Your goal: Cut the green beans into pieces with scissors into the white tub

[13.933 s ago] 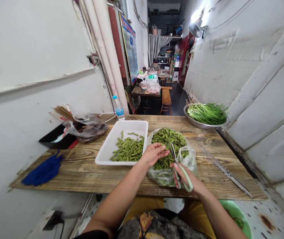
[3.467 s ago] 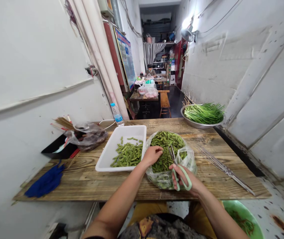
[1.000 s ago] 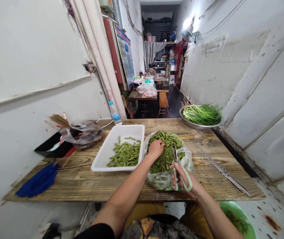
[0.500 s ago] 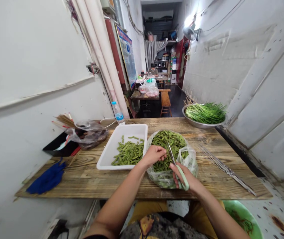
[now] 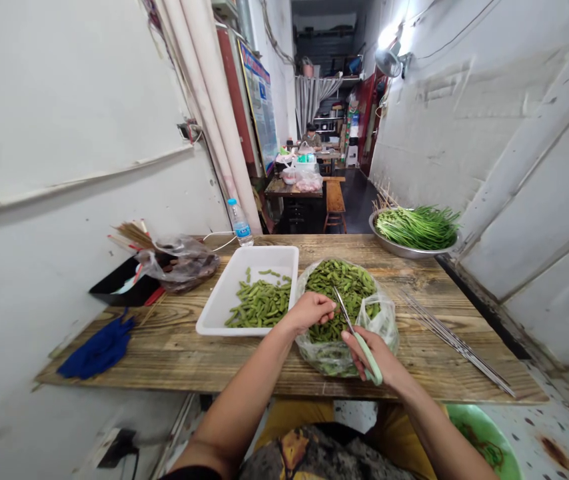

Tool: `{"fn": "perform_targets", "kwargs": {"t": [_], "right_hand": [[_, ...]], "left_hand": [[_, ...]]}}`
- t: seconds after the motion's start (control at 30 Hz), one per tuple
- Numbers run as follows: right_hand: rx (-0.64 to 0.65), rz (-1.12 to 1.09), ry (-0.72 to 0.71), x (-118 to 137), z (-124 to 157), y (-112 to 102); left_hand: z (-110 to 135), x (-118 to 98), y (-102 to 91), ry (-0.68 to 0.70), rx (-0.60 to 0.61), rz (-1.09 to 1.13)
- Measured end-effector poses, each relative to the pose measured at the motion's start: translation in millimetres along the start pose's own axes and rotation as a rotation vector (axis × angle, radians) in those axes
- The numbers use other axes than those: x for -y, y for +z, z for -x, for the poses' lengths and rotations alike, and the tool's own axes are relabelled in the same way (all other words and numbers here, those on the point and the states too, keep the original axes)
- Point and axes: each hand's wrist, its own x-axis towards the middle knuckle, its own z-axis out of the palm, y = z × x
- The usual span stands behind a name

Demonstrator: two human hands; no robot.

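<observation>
My right hand (image 5: 372,350) is closed around a pair of scissors (image 5: 367,355) with pale green handles. Their metal blades point up and away, beside the fingertips of my left hand (image 5: 313,311). The left fingers are pinched together above the green soybean pods (image 5: 343,283); whatever they hold is too small to make out. These pods fill a clear plastic bag (image 5: 322,360) on the table under both hands. Just left of the bag, a white plastic tray (image 5: 217,313) holds a loose layer of similar pods.
Metal skewers (image 5: 459,343) lie on the wooden table (image 5: 204,363) at right, below a steel bowl (image 5: 414,253) of long green stalks. At left are a blue cloth (image 5: 97,348), a black box (image 5: 114,288) and a water bottle (image 5: 240,225). A person (image 5: 311,138) sits far back.
The scissor handles look closer together than before. My left hand stays pinched in nearly the same place over the bag. The whole view has shifted slightly.
</observation>
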Motion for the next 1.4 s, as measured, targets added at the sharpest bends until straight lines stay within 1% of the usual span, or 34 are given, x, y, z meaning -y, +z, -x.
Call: {"fn": "perform_targets", "kwargs": {"t": [0.1, 0.13, 0.23, 0.3, 0.4, 0.5, 0.63, 0.73, 0.87, 0.97, 1.1, 1.2, 1.23, 1.27, 1.3, 1.33, 1.37, 1.4], "right_hand": [[-0.029, -0.030, 0.034, -2.2, -1.8, 1.4], [-0.045, -0.055, 0.037, -3.3, -2.4, 2.0], [-0.057, -0.203, 0.031, -5.5, -2.9, 3.7], [-0.013, -0.323, 0.050, -5.6, -1.9, 3.9], [0.064, -0.420, 0.095, -3.2, 0.6, 3.4], [0.067, -0.416, 0.099, 1.5, 2.8, 4.0], [0.016, -0.318, 0.080, 5.6, 3.9, 6.2], [0.010, -0.274, 0.039, 2.0, 2.5, 6.7], [0.031, -0.235, -0.004, -6.2, -0.5, 6.5], [0.025, -0.251, 0.001, -8.2, -1.3, 8.1], [0.014, -0.294, 0.028, -7.6, -2.2, 11.9], [-0.008, -0.274, 0.072, -7.0, -3.6, 12.5], [-0.019, -0.265, 0.078, -6.9, -4.0, 11.8], [-0.027, -0.267, 0.078, -6.8, -4.4, 10.6], [-0.033, -0.282, 0.077, -6.9, -4.6, 9.0], [-0.037, -0.309, 0.079, -7.2, -4.8, 7.1], [-0.034, -0.344, 0.083, -7.7, -4.9, 5.1], [-0.026, -0.377, 0.089, -8.5, -5.0, 3.1]], "left_hand": [[-3.0, 5.5, -1.7, 0.016, 0.019, 0.063], [-4.7, 7.9, -2.3, 0.038, -0.004, 0.096], [-8.8, 12.3, -3.7, 0.100, -0.147, 0.259], [-9.3, 11.7, -3.8, 0.089, -0.182, 0.405], [-6.8, 7.6, -1.2, 0.054, -0.147, 0.514], [-4.1, 5.7, 4.7, 0.065, -0.170, 0.500], [-3.9, 8.8, 12.8, 0.092, -0.204, 0.416], [-4.4, 10.2, 15.1, 0.082, -0.212, 0.383], [-4.0, 8.9, 12.7, 0.054, -0.223, 0.378], [-3.1, 8.3, 11.7, 0.034, -0.207, 0.384], [-2.8, 9.4, 17.8, 0.009, -0.202, 0.401], [-1.6, 9.7, 16.2, -0.014, -0.220, 0.336], [0.0, 9.0, 11.1, 0.000, -0.256, 0.270], [2.2, 7.9, 3.1, 0.033, -0.330, 0.167], [5.2, 6.1, -7.4, 0.083, -0.443, 0.028], [8.6, 3.8, -19.6, 0.143, -0.584, -0.140], [12.1, 1.1, -32.2, 0.207, -0.752, -0.349], [15.2, -1.5, -43.7, 0.244, -0.884, -0.550]]}}
